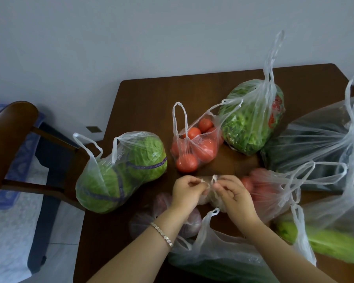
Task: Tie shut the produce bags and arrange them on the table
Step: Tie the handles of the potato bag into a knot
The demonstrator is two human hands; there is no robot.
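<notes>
Both hands (187,190) (236,194) on bag handles (214,178)

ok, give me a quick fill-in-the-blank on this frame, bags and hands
1. The bracelet is on the ____ wrist.
2. The middle bag, between the cabbage bag and the leafy greens bag, holds red ____.
3. The left hand and right hand each pinch the small bag by its ____.
Missing: left; tomatoes; handles.

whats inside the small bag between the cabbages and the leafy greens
Red tomatoes, several showing through the clear small bag. Any beneath them are hidden by the top ones.
</notes>
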